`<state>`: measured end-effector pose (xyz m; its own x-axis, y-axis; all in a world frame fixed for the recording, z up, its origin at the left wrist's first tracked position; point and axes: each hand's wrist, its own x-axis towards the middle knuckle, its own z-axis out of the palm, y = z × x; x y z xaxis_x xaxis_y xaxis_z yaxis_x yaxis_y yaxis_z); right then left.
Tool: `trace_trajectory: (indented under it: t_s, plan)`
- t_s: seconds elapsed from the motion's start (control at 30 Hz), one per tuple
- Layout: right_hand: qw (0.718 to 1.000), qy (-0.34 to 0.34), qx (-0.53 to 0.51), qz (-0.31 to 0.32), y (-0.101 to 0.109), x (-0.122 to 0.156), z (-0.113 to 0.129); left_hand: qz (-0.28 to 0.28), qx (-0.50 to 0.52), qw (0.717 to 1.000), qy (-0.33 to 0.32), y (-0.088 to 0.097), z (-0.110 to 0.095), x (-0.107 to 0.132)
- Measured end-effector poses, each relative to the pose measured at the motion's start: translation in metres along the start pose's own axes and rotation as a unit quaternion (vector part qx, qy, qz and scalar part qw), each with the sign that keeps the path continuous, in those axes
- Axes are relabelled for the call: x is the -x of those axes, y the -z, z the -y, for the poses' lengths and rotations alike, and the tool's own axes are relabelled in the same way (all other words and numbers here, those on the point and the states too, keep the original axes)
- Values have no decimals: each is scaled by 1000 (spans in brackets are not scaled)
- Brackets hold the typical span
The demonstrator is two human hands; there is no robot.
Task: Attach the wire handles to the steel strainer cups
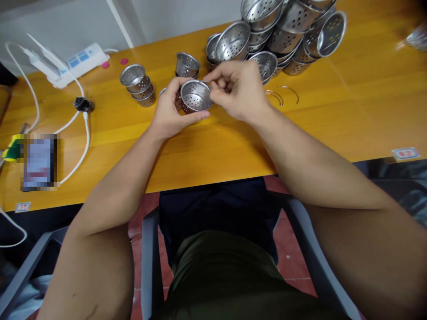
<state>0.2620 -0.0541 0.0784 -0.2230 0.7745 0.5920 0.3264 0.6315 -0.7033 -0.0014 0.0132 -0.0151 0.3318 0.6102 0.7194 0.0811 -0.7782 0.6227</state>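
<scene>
My left hand (170,109) is closed around the side of a small perforated metal basket (196,96), its open mouth tilted up toward me. At the basket's far right rim, my right hand (233,89) pinches a thin wire handle (205,82). Most of that wire is hidden by the fingers, and I cannot tell whether its end sits in the rim. Several loose curved wire handles (276,95) lie on the table to the right of my right hand. Just behind the held basket stands another perforated basket (187,65).
A short stack of perforated baskets (137,84) stands to the left. A tall pile of such baskets (276,35) rises at the back right. A white power strip (80,64), white cables, a black plug (83,105) and a blurred phone (40,162) occupy the wooden table's (213,151) left side.
</scene>
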Motion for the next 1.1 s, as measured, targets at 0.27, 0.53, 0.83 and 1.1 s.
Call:
trace_trajectory:
  t_s: [0.27,0.53,0.83,1.1]
  plan:
    - [1000,-9,0,-5,-1,1,-1,5,-24,1000,4,0,1,2]
    - [999,-15,24,-18,-5,2,5,27,-73,997,6,3,-5,3]
    - [999,-47,11,7,-14,6,26,40,-126,991,8,-5,-18,1]
    - [980,-40,-117,157,13,0,11,29,13,995,97,-9,-6,-1]
